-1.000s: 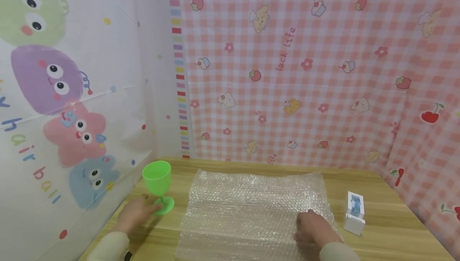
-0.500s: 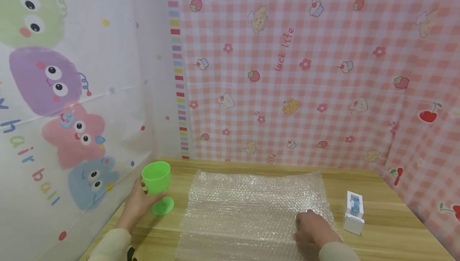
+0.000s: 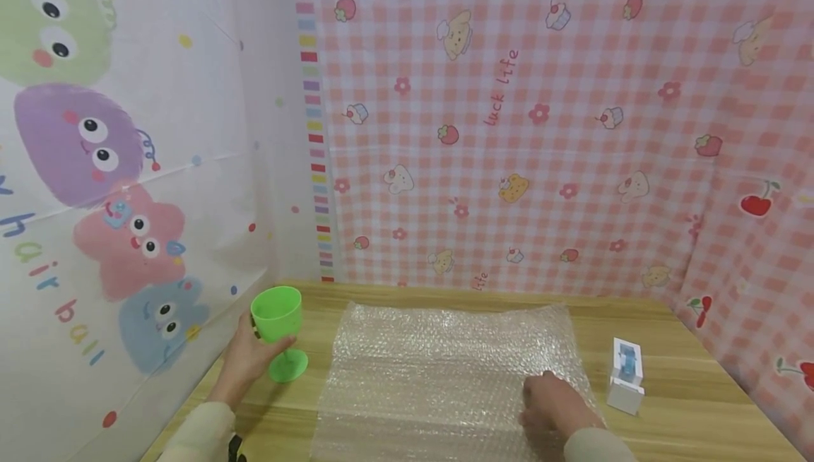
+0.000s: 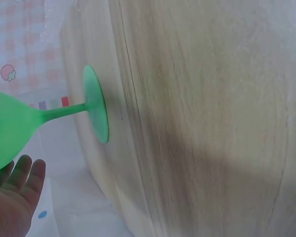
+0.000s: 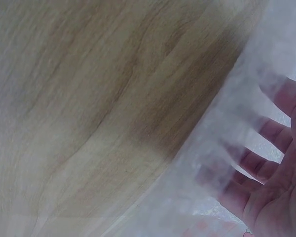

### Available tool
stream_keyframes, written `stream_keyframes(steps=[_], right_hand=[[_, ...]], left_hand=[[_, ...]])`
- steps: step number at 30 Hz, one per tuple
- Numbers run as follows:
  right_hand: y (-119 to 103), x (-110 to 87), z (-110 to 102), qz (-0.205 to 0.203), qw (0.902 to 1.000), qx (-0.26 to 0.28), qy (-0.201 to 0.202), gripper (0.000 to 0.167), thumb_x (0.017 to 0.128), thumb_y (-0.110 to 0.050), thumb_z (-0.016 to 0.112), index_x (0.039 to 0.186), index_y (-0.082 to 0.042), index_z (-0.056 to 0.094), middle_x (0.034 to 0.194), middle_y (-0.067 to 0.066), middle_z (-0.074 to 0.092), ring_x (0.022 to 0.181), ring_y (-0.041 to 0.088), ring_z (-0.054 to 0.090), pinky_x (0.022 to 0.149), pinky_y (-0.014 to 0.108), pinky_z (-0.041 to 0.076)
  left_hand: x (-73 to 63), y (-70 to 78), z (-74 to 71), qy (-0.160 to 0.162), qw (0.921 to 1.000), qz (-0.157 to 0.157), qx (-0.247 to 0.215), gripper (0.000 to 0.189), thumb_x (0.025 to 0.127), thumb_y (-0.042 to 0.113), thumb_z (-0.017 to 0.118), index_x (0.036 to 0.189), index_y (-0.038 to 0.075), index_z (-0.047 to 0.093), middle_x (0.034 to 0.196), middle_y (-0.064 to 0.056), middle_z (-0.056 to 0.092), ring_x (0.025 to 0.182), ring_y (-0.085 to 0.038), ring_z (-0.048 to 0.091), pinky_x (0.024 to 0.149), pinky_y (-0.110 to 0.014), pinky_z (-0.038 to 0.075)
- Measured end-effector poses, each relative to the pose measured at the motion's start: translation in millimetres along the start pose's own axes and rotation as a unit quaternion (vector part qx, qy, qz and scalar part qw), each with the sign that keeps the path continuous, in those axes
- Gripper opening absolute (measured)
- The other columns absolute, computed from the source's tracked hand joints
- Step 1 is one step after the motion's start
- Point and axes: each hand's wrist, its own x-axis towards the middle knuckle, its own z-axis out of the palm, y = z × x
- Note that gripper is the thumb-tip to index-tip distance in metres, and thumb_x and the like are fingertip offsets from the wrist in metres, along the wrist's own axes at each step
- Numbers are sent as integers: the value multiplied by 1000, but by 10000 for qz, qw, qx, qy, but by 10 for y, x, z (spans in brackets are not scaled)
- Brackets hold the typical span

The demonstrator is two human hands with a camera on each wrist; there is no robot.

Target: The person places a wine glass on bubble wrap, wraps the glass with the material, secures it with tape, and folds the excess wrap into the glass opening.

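A bright green plastic goblet (image 3: 276,315) stands upright on the wooden table at the left. My left hand (image 3: 243,362) holds it around the lower bowl, thumb in front just above the stem and fingers behind. In the left wrist view, the fingers (image 4: 27,177) show beside the bowl, with the stem and round foot (image 4: 95,103) beyond. A sheet of bubble wrap (image 3: 432,377) lies spread over the middle of the table. On its right part rests my right hand (image 3: 555,405). The right wrist view shows its fingers spread and bent, their tips blurred by the film.
A small white tape dispenser (image 3: 626,377) with a blue roll sits right of the bubble wrap on the wooden table (image 3: 699,405). A white cartoon-printed sheet (image 3: 210,95) hangs at the left. Pink checked cloth (image 3: 483,222) covers the back and right sides.
My left hand has risen from beside the goblet's foot to its bowl and taken hold of it. The goblet stays in place. My right hand has not visibly moved.
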Motion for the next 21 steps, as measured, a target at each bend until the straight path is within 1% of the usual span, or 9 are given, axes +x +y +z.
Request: stream_keyframes(steps=[5, 9, 12, 16, 21], right_hand=[[1, 6, 15, -58, 10000, -25, 13, 25, 72, -14, 83, 75, -11, 59, 72, 2, 55, 67, 23, 53, 64, 47, 50], [12, 9, 27, -125, 9999, -70, 70, 25, 71, -15, 83, 75, -11, 58, 72, 2, 55, 68, 23, 53, 64, 47, 50], [16, 10, 27, -147, 9998, -89, 113, 26, 69, -15, 83, 75, -11, 58, 72, 3, 54, 68, 24, 53, 64, 47, 50], [16, 12, 21, -135, 9998, -94, 131, 26, 69, -15, 83, 75, -11, 58, 72, 3, 54, 67, 23, 53, 63, 46, 50], [12, 17, 16, -58, 10000, -38, 38, 25, 71, -14, 83, 76, -11, 58, 73, 3, 54, 68, 23, 52, 63, 46, 50]], left_hand=[[22, -16, 7, 36, 10000, 13, -14, 115, 81, 41, 81, 156, -2, 4, 149, -35, 30, 134, -52, 33, 108, -67, 29], [29, 6, 6, 21, 10000, -47, 18, 115, 82, 44, 79, 155, -3, 4, 150, -35, 29, 135, -51, 33, 108, -65, 30], [44, 68, -6, 7, 9999, -90, 134, 114, 83, 47, 77, 154, -5, 5, 148, -35, 30, 134, -51, 34, 108, -65, 31], [83, 189, -29, -25, 9996, -100, 254, 113, 84, 49, 75, 154, -6, 5, 145, -35, 35, 131, -50, 38, 106, -64, 34], [152, 356, -42, -109, 9998, -48, 166, 113, 85, 51, 74, 155, -3, 4, 144, -32, 37, 130, -47, 41, 107, -63, 35]])
